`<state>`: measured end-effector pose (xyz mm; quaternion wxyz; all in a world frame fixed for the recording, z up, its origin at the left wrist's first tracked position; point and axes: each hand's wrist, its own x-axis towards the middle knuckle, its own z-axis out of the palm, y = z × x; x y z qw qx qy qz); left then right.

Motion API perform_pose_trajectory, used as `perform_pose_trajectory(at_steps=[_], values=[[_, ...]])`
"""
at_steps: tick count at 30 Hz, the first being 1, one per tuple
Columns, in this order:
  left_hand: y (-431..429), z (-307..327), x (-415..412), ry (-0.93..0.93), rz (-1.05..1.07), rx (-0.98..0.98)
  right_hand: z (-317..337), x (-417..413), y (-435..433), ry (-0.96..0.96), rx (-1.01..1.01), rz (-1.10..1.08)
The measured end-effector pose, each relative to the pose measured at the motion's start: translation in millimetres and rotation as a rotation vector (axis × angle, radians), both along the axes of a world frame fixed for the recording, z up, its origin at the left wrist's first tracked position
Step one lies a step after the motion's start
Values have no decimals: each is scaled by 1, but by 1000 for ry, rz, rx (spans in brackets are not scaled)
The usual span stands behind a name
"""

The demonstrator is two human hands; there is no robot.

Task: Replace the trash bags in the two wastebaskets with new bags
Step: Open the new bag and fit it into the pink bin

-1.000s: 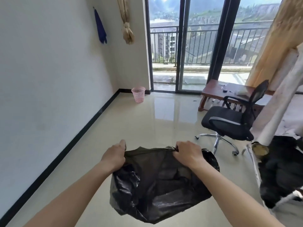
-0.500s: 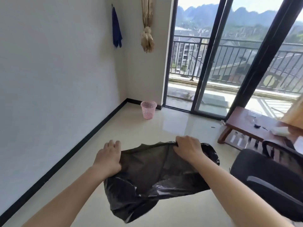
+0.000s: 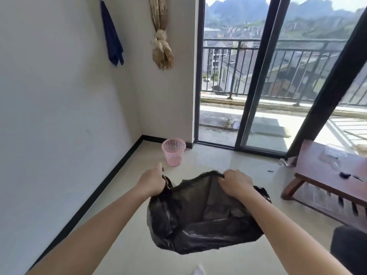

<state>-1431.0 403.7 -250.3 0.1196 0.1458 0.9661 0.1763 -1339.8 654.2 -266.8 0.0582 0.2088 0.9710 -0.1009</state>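
Left hand [image 3: 153, 182] and right hand [image 3: 235, 183] are held out in front and apart, each with its fingers curled tight on the rim of the black trash bag [image 3: 202, 215]. The bag hangs in the air over the tiled floor [image 3: 228, 161], mouth partly spread between the grips, body crumpled and slack below. The pink wastebasket [image 3: 174, 151] stands upright in the far corner, just beside the baseboard and well apart from the bag. Its mesh looks unlined. Only one basket is in view. Judged step: carrying the fresh bag over for fitting. To do it well, hold the mouth wide, lower the slack body in first, then fold the rim evenly over the lip. Pull gently, since thin film can tear and a light basket can tip.
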Motion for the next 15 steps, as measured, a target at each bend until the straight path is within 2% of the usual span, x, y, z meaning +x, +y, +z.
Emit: perform_pose_trajectory(at_steps=[6,10,15], values=[[55,6,-173,14,205,128,13,-189,60,-89,-78,105],[49,12,-272,116,263,89,26,-303,81,-30,44,116],[54,-16,-415,154,327,47,16,-441,97,76,46,87]])
